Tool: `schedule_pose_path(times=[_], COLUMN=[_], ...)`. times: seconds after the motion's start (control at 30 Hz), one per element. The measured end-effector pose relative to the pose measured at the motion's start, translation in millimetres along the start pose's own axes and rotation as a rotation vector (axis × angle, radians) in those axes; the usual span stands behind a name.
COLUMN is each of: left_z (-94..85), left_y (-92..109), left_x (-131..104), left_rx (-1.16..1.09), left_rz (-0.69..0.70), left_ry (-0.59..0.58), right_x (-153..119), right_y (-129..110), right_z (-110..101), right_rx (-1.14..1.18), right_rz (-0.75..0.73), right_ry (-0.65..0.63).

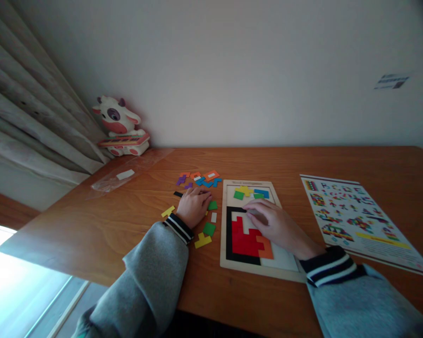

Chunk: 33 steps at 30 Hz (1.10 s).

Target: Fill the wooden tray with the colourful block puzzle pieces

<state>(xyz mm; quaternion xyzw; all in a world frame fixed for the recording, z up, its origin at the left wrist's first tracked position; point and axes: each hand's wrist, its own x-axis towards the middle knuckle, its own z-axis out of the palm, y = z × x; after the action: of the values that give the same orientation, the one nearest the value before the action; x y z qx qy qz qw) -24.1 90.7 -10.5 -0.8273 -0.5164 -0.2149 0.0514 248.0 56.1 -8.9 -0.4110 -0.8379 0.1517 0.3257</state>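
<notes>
A pale wooden puzzle tray lies on the table, partly filled with black, red and orange pieces. Several green, yellow and blue pieces sit loosely near its top. Over the tray's middle is my right hand, thumb and forefinger close together at the end of the black pieces; what is between them is too small to make out. My left hand rests left of the tray among loose pieces, its fingers together near a small dark piece, hard to make out. A green piece and a yellow piece lie beside it.
A printed pattern sheet lies to the right. Orange, blue and purple pieces are scattered behind my left hand. A clear plastic bag and a cow toy with a keyboard are at the back left, near a curtain.
</notes>
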Motion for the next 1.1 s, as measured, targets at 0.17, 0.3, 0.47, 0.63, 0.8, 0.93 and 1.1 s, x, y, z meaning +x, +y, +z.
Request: schedule_pose_path(times=[0.17, 0.3, 0.47, 0.63, 0.8, 0.93, 1.1], left_z=[-0.5, 1.3, 1.1, -4.7, -9.4, -9.9, -9.5], left_y=[-1.5, -12.2, -18.6, -10.4, -3.7, -2.3, 1.8], left_x=[-0.8, 0.6, 3.3, 5.0, 5.3, 4.1, 2.8], left_rx=[0.099, 0.056, 0.007, 0.025, 0.104, 0.099, -0.027], left_rz=[-0.094, -0.062, -0.053, -0.062, -0.051, -0.007, 0.027], left_ry=[0.002, -0.006, -0.023, -0.056, -0.072, -0.075, 0.005], right_x=[-0.8, -0.3, -0.2, -1.5, -2.0, -1.3, -1.7], right_y=[1.4, -0.4, -0.1, 4.2, 3.7, 2.7, 3.3], right_z=[0.3, -0.6, -0.2, 2.3, 2.2, 1.8, 2.5], right_rx=[-0.008, -0.004, -0.006, 0.003, 0.007, 0.004, 0.010], right_rz=[-0.008, -0.011, -0.006, -0.008, -0.007, -0.004, -0.006], right_ry=[-0.006, 0.011, 0.002, 0.000, -0.006, -0.003, 0.005])
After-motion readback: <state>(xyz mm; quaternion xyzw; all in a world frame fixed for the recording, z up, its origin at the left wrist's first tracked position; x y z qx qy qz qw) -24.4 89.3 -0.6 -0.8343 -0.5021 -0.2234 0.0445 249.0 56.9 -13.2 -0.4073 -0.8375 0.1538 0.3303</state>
